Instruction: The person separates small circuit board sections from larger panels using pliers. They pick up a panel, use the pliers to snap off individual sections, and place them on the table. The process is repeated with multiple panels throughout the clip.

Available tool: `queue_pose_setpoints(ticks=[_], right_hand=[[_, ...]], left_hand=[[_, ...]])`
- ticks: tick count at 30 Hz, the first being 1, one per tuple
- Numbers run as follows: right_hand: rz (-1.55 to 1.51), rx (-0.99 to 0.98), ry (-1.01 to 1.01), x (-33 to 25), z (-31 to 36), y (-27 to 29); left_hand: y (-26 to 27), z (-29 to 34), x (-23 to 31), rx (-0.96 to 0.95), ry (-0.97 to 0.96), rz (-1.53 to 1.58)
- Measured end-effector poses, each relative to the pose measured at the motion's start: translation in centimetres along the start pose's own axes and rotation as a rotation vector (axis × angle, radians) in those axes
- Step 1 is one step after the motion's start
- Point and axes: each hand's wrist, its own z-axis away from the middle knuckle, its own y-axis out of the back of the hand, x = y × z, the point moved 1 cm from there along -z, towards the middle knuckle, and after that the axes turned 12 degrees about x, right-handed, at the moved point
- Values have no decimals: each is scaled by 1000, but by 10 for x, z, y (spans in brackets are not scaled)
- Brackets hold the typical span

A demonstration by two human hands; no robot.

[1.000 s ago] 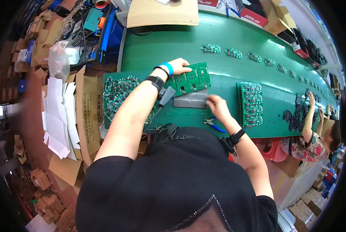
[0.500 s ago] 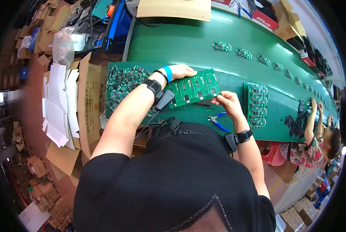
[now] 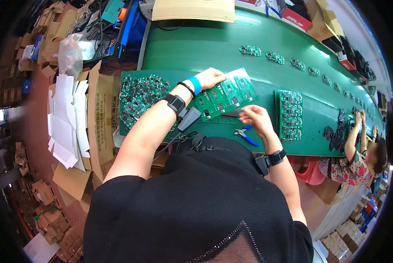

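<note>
Over the green bench (image 3: pixel 183 52), the left hand (image 3: pixel 208 80) pinches a panel (image 3: pixel 224 97) by its upper edge and holds it aslant. Just beside the panel's lower edge, the right hand (image 3: pixel 259 119) has its fingers curled toward the thumb; I can't tell whether they grip anything. The panel looks light and stiff, likely to crack if bent, its parts easily knocked; I'd hold it by the rims. Near the right hand lie pliers (image 3: pixel 250 138), then a stack of boards (image 3: pixel 291 115). Leftward sits a heap of small boards (image 3: pixel 141 98); farther off, a co-worker's hands (image 3: pixel 359 118) are near black parts (image 3: pixel 335 141).
</note>
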Motion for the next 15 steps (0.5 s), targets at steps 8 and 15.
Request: queue_pose_setpoints(ticks=[8,15], right_hand=[[-50,-162,41,-2,-9,-23],[-5,-249,124,-2,1,-22]], left_hand=[[-14,10,12,-11,111,300],[-24,18,-9,-165,276,574]])
